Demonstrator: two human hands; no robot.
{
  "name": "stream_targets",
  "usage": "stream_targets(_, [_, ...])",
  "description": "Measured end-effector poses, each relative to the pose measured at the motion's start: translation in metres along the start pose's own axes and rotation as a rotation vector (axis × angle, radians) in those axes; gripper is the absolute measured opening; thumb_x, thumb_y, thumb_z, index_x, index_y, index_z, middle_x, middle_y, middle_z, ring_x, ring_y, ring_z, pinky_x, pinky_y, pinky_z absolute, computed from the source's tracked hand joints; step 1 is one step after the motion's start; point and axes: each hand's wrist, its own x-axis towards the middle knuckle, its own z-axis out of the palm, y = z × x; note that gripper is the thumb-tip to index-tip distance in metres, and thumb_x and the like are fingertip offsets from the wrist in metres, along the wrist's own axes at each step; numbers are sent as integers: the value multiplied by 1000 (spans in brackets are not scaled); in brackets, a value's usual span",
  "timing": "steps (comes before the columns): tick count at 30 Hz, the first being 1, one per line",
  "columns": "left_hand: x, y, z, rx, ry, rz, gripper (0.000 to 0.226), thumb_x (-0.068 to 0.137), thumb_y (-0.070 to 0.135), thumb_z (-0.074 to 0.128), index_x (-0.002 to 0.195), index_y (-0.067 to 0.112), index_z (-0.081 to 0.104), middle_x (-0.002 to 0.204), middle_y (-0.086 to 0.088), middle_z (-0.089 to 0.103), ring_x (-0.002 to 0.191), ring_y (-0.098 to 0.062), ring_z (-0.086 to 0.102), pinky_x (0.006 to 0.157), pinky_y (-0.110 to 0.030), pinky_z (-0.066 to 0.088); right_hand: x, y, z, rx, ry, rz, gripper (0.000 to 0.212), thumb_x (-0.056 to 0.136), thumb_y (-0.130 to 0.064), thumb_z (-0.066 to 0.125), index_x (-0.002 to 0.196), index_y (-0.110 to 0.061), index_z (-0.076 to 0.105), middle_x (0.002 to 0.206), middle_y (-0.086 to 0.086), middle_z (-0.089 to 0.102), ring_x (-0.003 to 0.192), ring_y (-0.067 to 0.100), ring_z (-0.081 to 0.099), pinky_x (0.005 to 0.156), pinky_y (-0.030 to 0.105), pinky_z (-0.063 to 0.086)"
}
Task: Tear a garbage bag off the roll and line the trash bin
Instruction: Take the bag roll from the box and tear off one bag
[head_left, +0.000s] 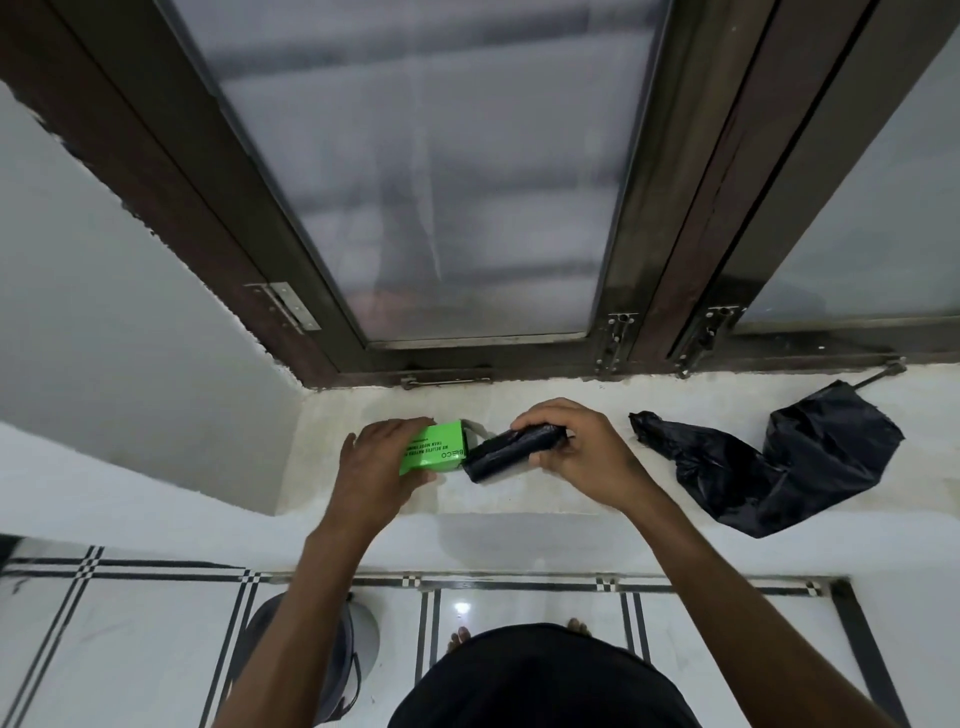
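On the white window sill (519, 499) my left hand (376, 462) grips a bright green cardboard box (436, 453) with dark print. My right hand (576, 449) is closed around a black roll of garbage bags (498, 457), whose left end touches the open end of the box. A loose black garbage bag (779, 467) lies crumpled on the sill to the right of my hands. Down on the floor at lower left stands a grey trash bin (358, 644), partly hidden by my left forearm.
A dark-framed window with frosted glass (441, 182) rises right behind the sill. A white wall (104, 312) closes the left side. The floor below is white tile with black stripes (156, 623). My feet show near the bin.
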Motion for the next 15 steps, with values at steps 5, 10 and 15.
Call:
stream_targets(5, [-6,-2,-4,-30,39,99,68,66,23,89,128,25,63,122,0,69,111,-30,59,90,-44,49,8,3,-6,10,62,29,47,73,8,75,107,-26,73,110,-6,61,106,11,58,94,42,52])
stream_targets(10, [-5,8,0,-35,88,105,69,68,26,89,132,20,62,122,-5,69,107,-31,62,84,-41,52,12,-2,4,49,72,39,47,72,0,80,105,-33,71,107,-6,52,103,13,58,92,43,54])
stream_targets(15, [-5,12,-3,0,157,50,68,64,28,90,127,24,63,118,-1,70,104,-29,63,85,-43,52,3,-5,12,172,90,63,45,70,-1,83,101,-32,71,108,-3,59,102,14,63,93,43,54])
